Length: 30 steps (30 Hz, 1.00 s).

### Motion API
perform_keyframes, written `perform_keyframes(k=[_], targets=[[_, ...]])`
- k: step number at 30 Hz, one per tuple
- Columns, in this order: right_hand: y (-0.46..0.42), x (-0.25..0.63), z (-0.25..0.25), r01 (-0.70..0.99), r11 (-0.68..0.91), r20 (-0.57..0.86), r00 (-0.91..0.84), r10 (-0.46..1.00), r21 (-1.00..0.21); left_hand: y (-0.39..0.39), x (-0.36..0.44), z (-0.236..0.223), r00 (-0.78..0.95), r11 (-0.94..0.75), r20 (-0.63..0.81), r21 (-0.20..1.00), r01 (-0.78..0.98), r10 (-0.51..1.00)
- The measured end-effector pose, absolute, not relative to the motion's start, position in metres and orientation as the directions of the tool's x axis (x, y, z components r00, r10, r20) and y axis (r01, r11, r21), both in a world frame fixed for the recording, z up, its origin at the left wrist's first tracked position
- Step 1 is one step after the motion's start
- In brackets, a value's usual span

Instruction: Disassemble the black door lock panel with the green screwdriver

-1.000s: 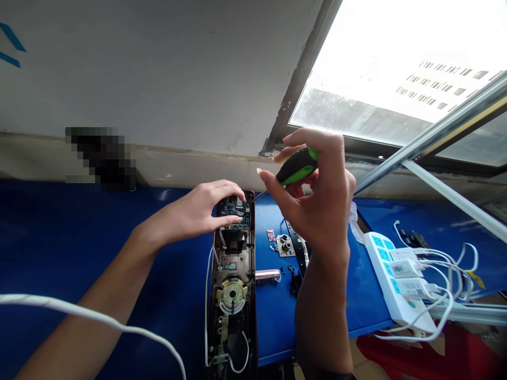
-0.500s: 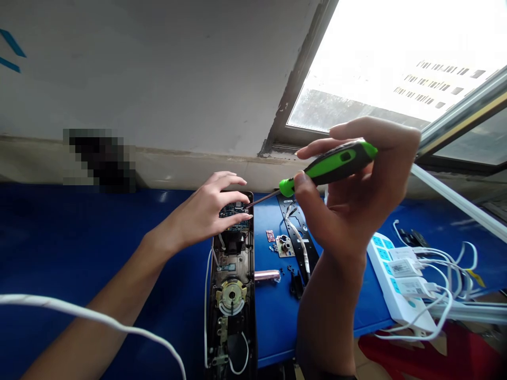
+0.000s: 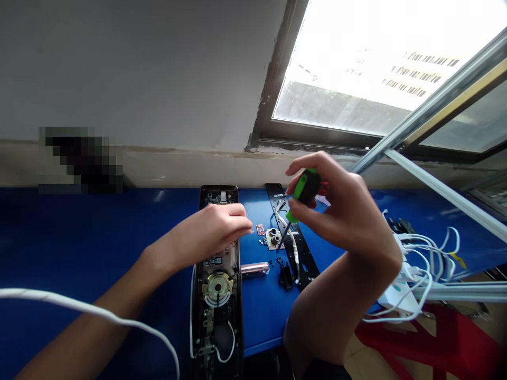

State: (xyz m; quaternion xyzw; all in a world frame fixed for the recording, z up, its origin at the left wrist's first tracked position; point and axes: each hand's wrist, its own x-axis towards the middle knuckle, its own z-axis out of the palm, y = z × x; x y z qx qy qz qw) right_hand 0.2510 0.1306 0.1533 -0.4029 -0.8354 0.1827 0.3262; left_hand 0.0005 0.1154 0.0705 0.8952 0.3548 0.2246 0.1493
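My right hand (image 3: 336, 206) is closed round the green and black handle of a screwdriver (image 3: 303, 191). Its shaft slants down to a small square circuit board with a round black part (image 3: 274, 239); whether the tip touches the board or a loose screw, I cannot tell. My left hand (image 3: 222, 227) hovers over the upper part of a long black casing (image 3: 239, 316), thumb and fingers pinched together past its right edge. Anything in that pinch is too small to make out. Inside the casing, a round metal speaker-like part (image 3: 217, 289) shows below the hand, which hides part of the upper circuit board (image 3: 214, 198).
Right of the casing lie a tiny red board (image 3: 260, 229), several loose screws, a pink wrapped cylinder (image 3: 255, 269) and a black perforated strip (image 3: 307, 258) with a white-sleeved cable (image 3: 292, 244). A power strip (image 3: 400, 301) with white cables stands farther right. A white cable (image 3: 99, 311) crosses my left forearm.
The screwdriver has left the casing's upper board and swung down and right over the loose parts. My left fingers have closed together and moved off the board toward the right edge.
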Motion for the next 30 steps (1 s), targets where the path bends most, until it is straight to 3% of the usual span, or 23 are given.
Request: perform_keyframes(k=[3,7,11,15,20,30], targets=[[0.132,0.258,0.154,0.639,0.533,0.25,-0.483,0.839,-0.555,0.112,0.019,0.074,0.702,-0.686,0.162,0.446,0.575,0.694],[0.132,0.263,0.154,0.653,0.516,0.285,-0.434,0.855,-0.554,0.121,0.045,0.084,0.727,-0.675,-0.002,0.37,0.639,0.687],[0.13,0.271,0.153,0.652,0.496,0.273,-0.419,0.866,-0.573,0.134,0.073,0.09,0.698,-0.671,-0.15,0.193,0.716,0.701],[0.129,0.28,0.152,0.647,0.482,0.264,-0.41,0.873,-0.591,0.148,0.096,0.077,0.724,-0.703,-0.255,0.181,0.687,0.642],[0.129,0.287,0.151,0.627,0.484,0.265,-0.414,0.871,-0.61,0.162,0.105,0.058,0.724,-0.7,-0.272,0.196,0.686,0.634],[0.131,0.29,0.147,0.591,0.522,0.301,-0.436,0.848,-0.615,0.162,0.096,0.059,0.729,-0.701,-0.161,0.204,0.684,0.665]])
